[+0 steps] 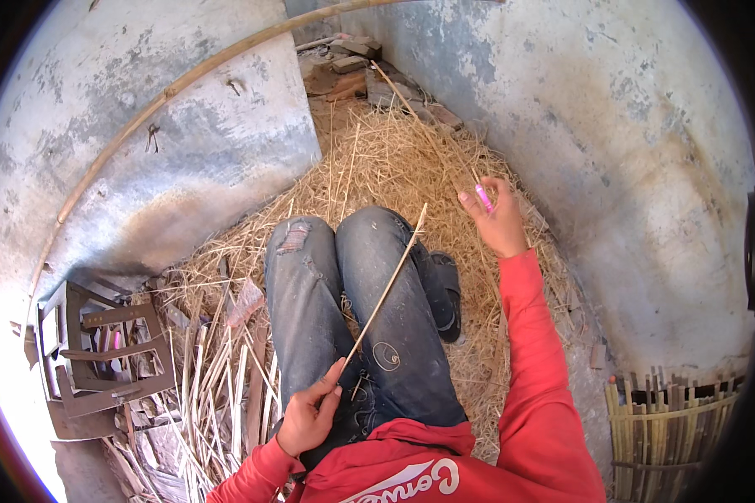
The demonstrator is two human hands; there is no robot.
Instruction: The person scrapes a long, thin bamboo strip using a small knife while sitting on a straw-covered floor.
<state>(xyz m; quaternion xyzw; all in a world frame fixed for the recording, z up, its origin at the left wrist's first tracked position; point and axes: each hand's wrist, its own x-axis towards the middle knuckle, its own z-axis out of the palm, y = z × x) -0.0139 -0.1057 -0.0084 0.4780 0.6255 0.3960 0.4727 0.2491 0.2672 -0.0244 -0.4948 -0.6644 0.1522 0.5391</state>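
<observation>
My left hand (312, 415) is closed around the lower end of a thin bamboo strip (386, 295), which slants up and to the right across my thighs. My right hand (498, 220) is raised over the straw on the right, thumb and fingers apart. A bright pink piece (483, 199) shows at one of its fingers; whether it is wrapped on or loose cannot be made out. Beyond those fingertips, a long thin stick (411, 109) runs away toward the far corner, and I cannot tell whether the hand touches it.
Straw (394, 155) covers the floor around my bent knees. Split strips (235, 381) lie heaped at the left, beside a brown frame (117, 356). A long curved pole (172, 90) crosses the left wall. A slatted basket (671, 427) stands at the lower right; bricks (352, 63) lie in the far corner.
</observation>
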